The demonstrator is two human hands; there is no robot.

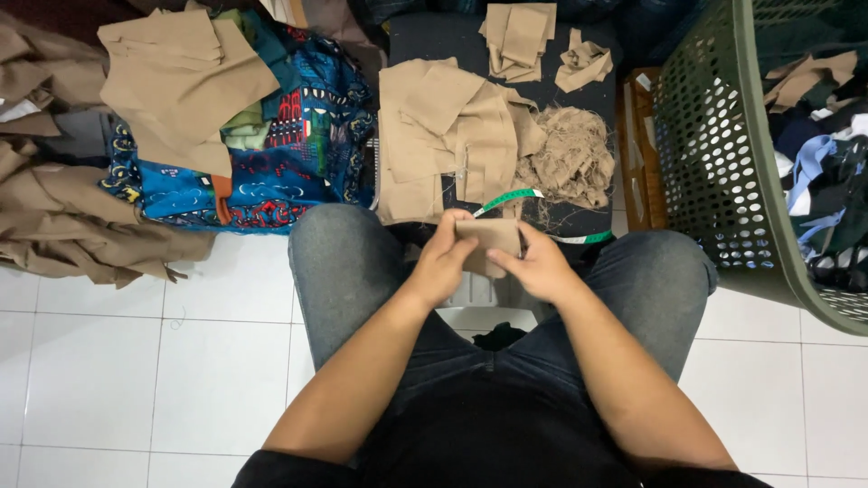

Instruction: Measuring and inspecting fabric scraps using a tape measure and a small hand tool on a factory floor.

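Fingers of the left hand [443, 262] and right hand [540, 265] pinch a small tan fabric piece [489, 237] above the knees, which could slip off if either grip slackens.

The person wore a black shirt [488, 434] with short sleeves, their dark edges showing at the lower left and lower right of the frame. Both forearms were bare. Grey-blue jeans [348, 271] covered the legs, paler and faded over the knees, darker towards the lap at lower centre.
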